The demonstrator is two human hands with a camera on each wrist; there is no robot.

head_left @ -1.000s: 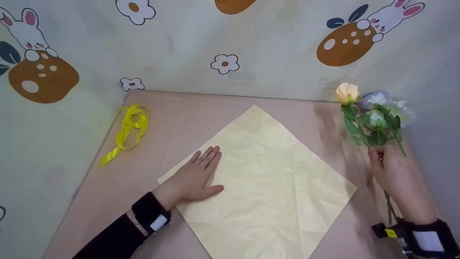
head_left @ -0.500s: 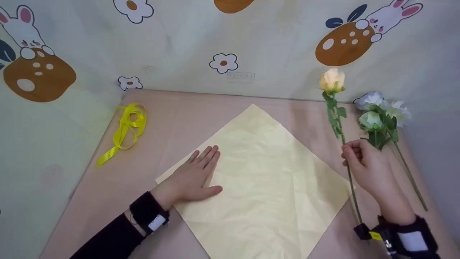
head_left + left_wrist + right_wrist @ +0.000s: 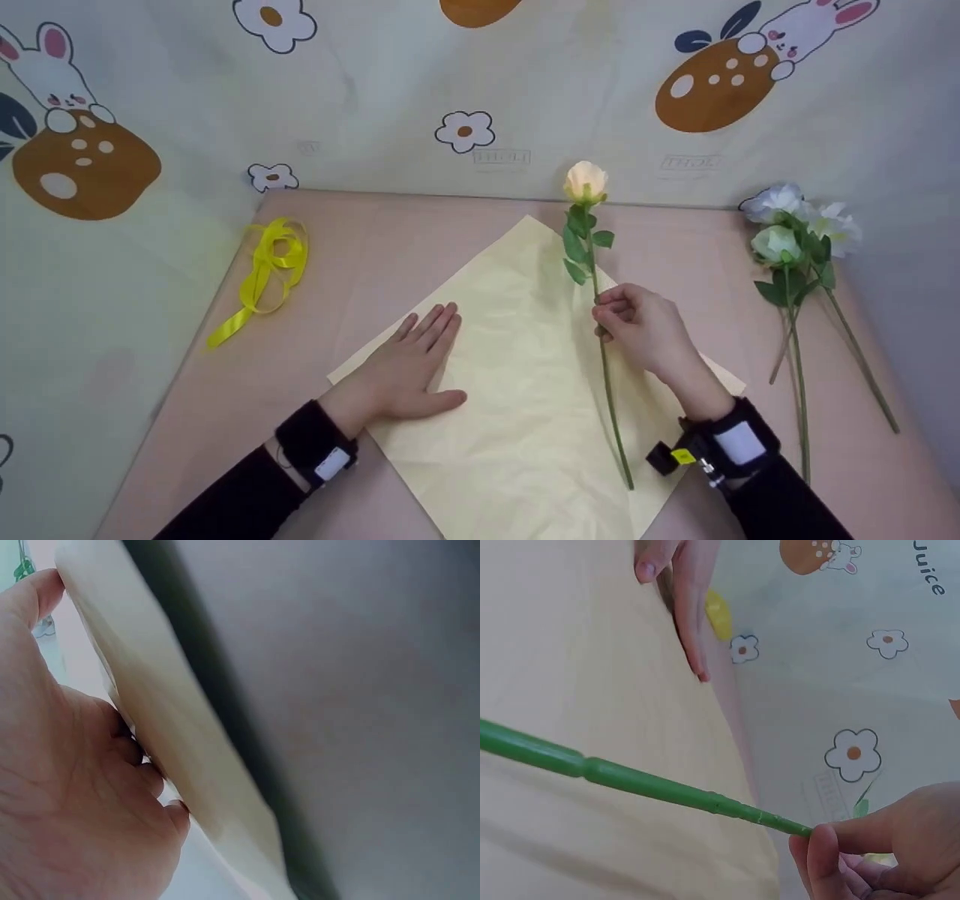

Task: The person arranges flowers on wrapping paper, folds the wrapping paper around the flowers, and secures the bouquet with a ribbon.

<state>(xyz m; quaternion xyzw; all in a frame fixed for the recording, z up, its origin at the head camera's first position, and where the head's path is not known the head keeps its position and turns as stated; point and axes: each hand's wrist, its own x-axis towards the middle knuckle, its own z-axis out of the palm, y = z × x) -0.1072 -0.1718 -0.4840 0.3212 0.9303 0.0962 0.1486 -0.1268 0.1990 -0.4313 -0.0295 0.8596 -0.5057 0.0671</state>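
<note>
A square of cream wrapping paper (image 3: 517, 360) lies cornerwise in front of me. My left hand (image 3: 409, 367) rests flat on its left part, fingers straight and thumb spread. Over the paper's right half, my right hand (image 3: 649, 326) pinches the green stem of a peach artificial rose (image 3: 586, 182) between thumb and fingers. The rose points away from me, its bloom beyond the paper's far right edge and its stem end over the paper. In the right wrist view the stem (image 3: 652, 784) runs from the fingertips toward the left. Part of the bloom is hidden there behind the hand.
Several white and pale artificial flowers (image 3: 776, 244) lie at the right of the pink table (image 3: 375, 232), stems toward me. A loosely coiled yellow ribbon (image 3: 281, 251) lies at the left. A cloth printed with rabbits and flowers (image 3: 360, 97) hangs behind the table.
My right hand has picked the peach rose from the flowers at the right and carried it left over the paper. The left hand has stayed flat on the paper.
</note>
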